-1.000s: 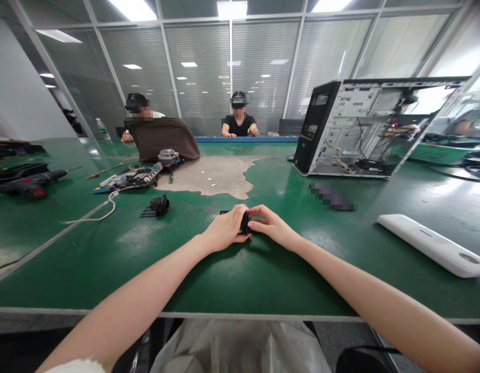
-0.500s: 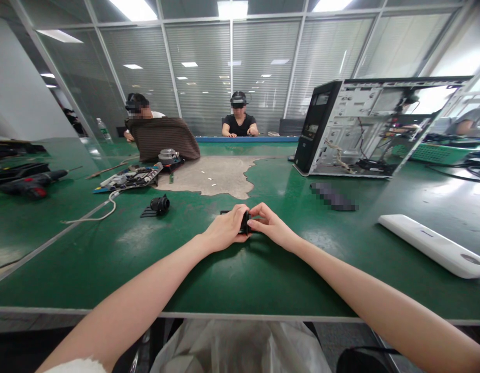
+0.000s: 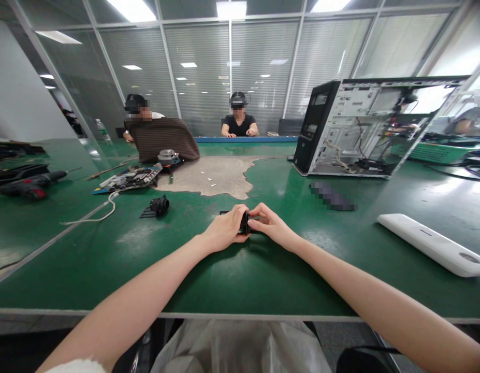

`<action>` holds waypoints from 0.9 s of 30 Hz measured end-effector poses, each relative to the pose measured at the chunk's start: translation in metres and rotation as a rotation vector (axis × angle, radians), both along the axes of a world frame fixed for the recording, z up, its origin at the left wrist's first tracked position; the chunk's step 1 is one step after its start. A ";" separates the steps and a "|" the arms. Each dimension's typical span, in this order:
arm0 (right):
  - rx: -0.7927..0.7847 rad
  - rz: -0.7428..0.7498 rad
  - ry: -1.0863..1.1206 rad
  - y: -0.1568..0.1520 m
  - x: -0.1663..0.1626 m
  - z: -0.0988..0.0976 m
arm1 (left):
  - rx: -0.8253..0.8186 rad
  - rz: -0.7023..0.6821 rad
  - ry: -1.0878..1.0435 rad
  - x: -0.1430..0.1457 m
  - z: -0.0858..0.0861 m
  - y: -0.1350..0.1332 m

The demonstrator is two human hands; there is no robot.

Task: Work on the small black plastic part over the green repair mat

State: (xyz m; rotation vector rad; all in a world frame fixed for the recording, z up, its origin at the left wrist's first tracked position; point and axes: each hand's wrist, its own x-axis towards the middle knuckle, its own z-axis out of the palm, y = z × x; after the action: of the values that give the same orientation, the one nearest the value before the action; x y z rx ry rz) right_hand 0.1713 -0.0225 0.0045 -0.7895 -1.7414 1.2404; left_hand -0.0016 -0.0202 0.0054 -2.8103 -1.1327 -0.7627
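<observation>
Next to no movement since a second ago: my hands and the part sit in the same spot. Left hand (image 3: 224, 228) is curled around a small black part (image 3: 244, 223), thumb below, fingers over the top. Right hand (image 3: 274, 226) has thumb and fingertips at the part's right edge; can't tell if they're pinching it or only touching. Part is between my hands, over the middle of the green table (image 3: 243, 290); can't tell if it touches the surface. A dark bit shows past my left knuckles.

Around: black lens-like unit (image 3: 159, 205) left of my hands, circuit boards (image 3: 133, 178) behind that, opened PC case (image 3: 340, 129) back right, long white device (image 3: 430, 243) near right. Co-worker (image 3: 240, 124) seated opposite.
</observation>
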 end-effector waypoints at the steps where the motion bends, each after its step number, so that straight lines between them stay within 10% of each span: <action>1: -0.001 -0.009 -0.002 0.001 0.000 0.000 | -0.004 -0.003 -0.003 0.000 0.000 0.000; 27: -0.022 -0.044 -0.025 0.001 -0.002 -0.001 | -0.017 -0.009 -0.019 0.000 0.000 0.000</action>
State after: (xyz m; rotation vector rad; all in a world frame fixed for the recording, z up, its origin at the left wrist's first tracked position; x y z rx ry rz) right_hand 0.1693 -0.0214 0.0031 -0.8556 -1.7241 1.2268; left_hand -0.0015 -0.0197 0.0050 -2.8305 -1.1350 -0.7860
